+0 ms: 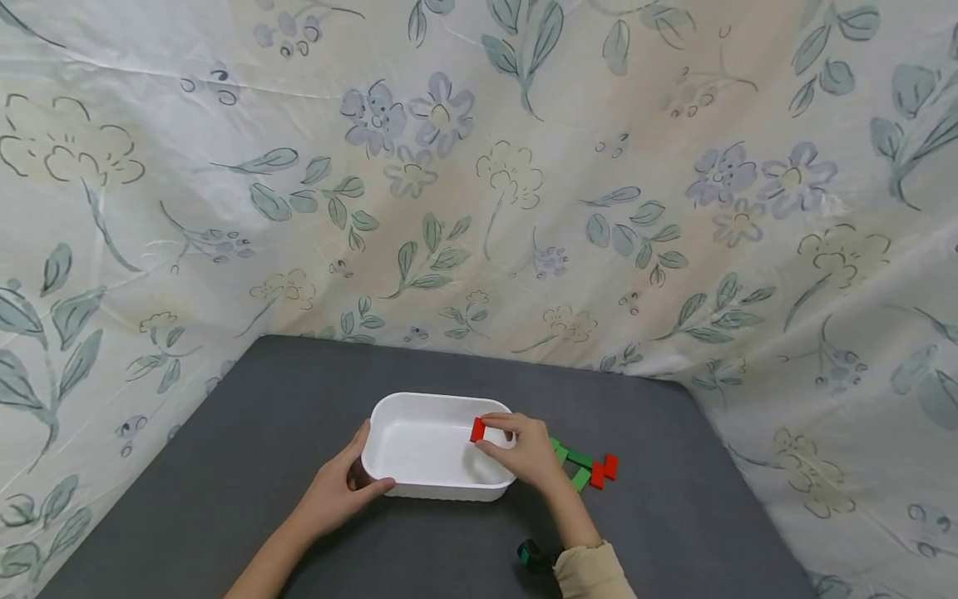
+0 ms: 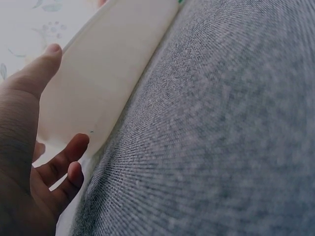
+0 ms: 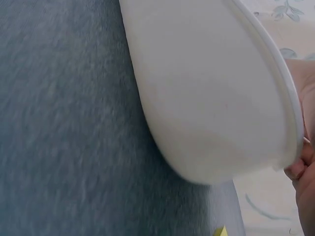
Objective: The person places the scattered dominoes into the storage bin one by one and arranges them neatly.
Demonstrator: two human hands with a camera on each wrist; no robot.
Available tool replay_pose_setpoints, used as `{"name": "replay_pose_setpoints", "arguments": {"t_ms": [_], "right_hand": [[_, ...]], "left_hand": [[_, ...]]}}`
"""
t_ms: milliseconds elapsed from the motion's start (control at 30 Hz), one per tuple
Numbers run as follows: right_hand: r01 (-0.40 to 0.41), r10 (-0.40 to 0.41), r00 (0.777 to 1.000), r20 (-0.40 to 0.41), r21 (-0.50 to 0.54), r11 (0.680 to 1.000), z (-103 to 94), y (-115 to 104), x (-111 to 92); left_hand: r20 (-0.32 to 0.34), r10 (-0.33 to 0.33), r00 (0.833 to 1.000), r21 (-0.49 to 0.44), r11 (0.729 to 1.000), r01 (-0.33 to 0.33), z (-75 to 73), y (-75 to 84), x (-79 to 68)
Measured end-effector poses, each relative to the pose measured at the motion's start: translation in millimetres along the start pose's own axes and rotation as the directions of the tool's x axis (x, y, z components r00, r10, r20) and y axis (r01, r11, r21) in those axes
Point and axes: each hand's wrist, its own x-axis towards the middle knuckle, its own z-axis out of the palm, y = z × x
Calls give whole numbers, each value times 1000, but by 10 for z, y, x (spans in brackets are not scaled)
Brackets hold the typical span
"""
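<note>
Jutting from right hand (image 1: 527, 449): red block (image 1: 477, 430)

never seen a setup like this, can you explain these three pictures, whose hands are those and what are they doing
There is no machine here, just a person's two bare hands. The widest picture comes from a camera worn on the head, looking forward and down. The other two come from cameras on the left and right wrists, so each sees its own hand and the tub's outside from close up.

On the dark table stands a white tub. The left hand holds it at its left end. The right hand pinches a small red block over the tub. To the tub's right lie green blocks and more red ones. Behind hangs a flowered cloth.
</note>
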Motion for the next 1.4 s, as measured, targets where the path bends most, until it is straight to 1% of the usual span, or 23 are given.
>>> {"name": "replay_pose_setpoints", "arguments": {"t_ms": [233,500,700,900,1000,1067,1167,1300,1400], "right_hand": [[41,-39,998,51,-39,998,130,-129,131],[49,-42,993,110,-56,997,246,-352,312],[55,-47,984,174,-43,998,388,-436,416],[56,-44,966,256,-42,998,571,-528,497],[82,-59,952,299,-63,995,660,-572,534],[95,-61,942,330,-88,992,713,-597,561],[89,-27,928,371,-152,984,788,-617,608],[96,8,916,401,-237,967,884,-612,672],[107,15,907,420,-265,958,942,-601,701]], "left_hand": [[9,-7,1000,-8,1000,7,19,2,-35],[14,-7,1000,0,1000,7,51,11,-35],[22,-7,1000,-17,1000,7,57,19,-39],[18,10,1000,-22,1000,-10,56,6,-61],[12,23,1000,-29,999,-23,61,0,-69],[8,28,1000,-34,999,-28,64,-3,-71],[1,25,1000,-28,999,-25,70,-7,-75],[-3,20,1000,-18,1000,-20,76,-9,-78],[0,20,1000,-19,1000,-20,77,-5,-78]]}}
